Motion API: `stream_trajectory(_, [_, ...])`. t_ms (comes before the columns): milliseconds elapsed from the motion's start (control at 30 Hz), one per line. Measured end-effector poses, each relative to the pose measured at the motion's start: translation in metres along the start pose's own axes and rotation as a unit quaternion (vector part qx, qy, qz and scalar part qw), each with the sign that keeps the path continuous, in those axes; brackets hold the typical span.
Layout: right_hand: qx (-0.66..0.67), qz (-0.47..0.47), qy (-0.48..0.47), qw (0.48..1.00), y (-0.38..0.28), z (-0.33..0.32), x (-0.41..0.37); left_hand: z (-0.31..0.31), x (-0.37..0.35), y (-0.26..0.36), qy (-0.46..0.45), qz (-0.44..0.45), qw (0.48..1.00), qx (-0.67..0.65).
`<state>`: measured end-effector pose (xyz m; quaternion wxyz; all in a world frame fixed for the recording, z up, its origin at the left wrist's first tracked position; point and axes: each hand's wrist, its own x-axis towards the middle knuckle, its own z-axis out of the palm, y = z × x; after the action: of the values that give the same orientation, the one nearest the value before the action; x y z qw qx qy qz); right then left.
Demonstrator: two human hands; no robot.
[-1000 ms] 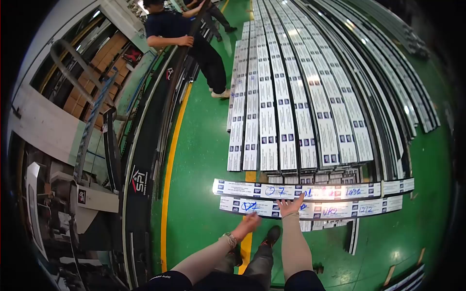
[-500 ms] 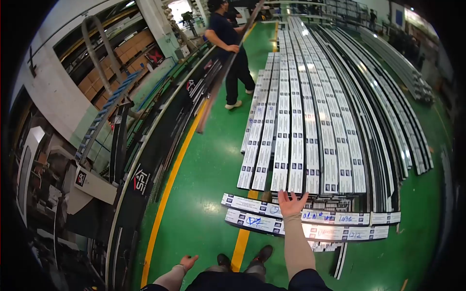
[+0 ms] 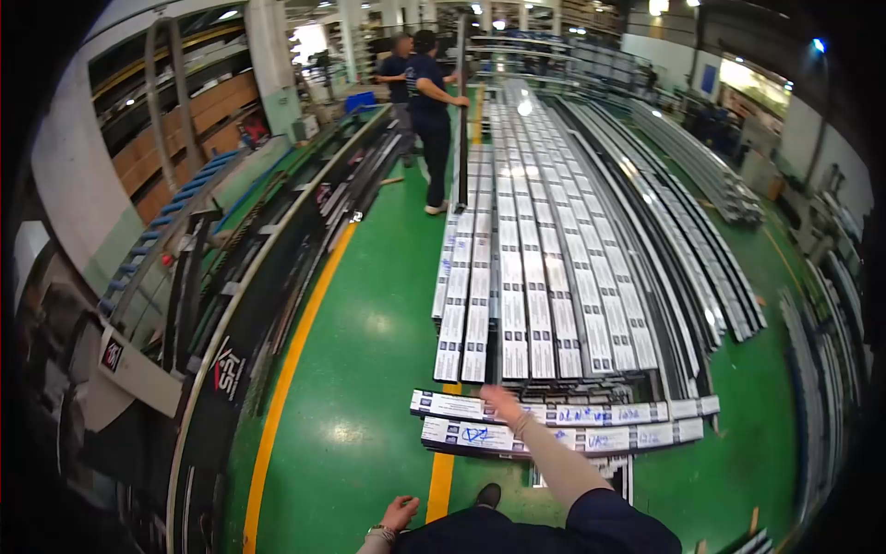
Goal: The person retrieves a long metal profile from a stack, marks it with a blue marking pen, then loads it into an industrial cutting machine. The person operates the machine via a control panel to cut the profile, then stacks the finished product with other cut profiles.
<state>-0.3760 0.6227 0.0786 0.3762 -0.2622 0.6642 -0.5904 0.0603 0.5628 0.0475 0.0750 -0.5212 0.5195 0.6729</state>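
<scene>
My right hand [image 3: 503,404] reaches forward over the farther of two labelled bars [image 3: 443,404] that lie crosswise in front of me; its fingers are smeared by motion, and whether it touches the bar cannot be told. The nearer crosswise bar [image 3: 498,436] has blue handwriting on it. Low in the view, my left hand [image 3: 401,512] hangs over the green floor with its fingers loosely curled, and nothing shows in it. Beyond the crosswise bars, long profiles with white printed film [image 3: 512,277] lie side by side and run away from me.
Two people stand ahead on the left; the nearer person [image 3: 430,111] holds a long dark bar [image 3: 462,120] upright by the stack. A black machine bed [image 3: 221,355] runs along the left beside a yellow floor line [image 3: 291,369]. More profiles [image 3: 701,157] lie at the right.
My right hand has moved left along the crosswise bars, and my left hand has shifted right. The view has tilted up. The person's long bar has swung from slanting to upright, over the stack's left side.
</scene>
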Motion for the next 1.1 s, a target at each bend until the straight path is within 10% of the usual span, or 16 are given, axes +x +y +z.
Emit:
stream_trajectory(67, [-0.350, 0.102, -0.162, 0.917, 0.140, 0.040, -0.056, -0.029, -0.007, -0.013, 0.048, -0.005, 0.996, -0.075])
stream_trajectory(100, [-0.270, 0.212, -0.140, 0.929, 0.093, 0.083, -0.137, -0.049, -0.009, -0.026, 0.078, -0.006, 0.990, -0.116])
stream_trajectory(133, [-0.520, -0.043, -0.249, 0.816, 0.117, 0.114, -0.193, -0.074, -0.006, -0.047, 0.093, -0.011, 0.986, -0.141])
stream_trajectory(300, [-0.342, 0.339, -0.075, 0.873, 0.120, 0.169, -0.235, -0.205, -0.029, -0.168, 0.214, -0.125, 0.949, -0.195])
stream_trajectory(400, [-0.400, 0.319, -0.082, 0.856, 0.098, 0.196, -0.209, -0.283, -0.061, -0.228, 0.259, -0.135, 0.951, -0.103])
stream_trajectory(600, [-0.492, 0.235, -0.106, 0.832, 0.076, 0.322, -0.153, -0.381, -0.101, -0.306, 0.381, -0.012, 0.861, -0.336])
stream_trajectory(767, [-0.401, 0.221, -0.292, 0.840, 0.094, 0.474, -0.093, -0.368, -0.125, -0.381, 0.485, -0.080, 0.772, -0.403])
stream_trajectory(1100, [-0.582, 0.129, -0.457, 0.660, 0.098, 0.794, -0.002, -0.364, -0.196, -0.399, 0.458, -0.179, 0.572, -0.657])
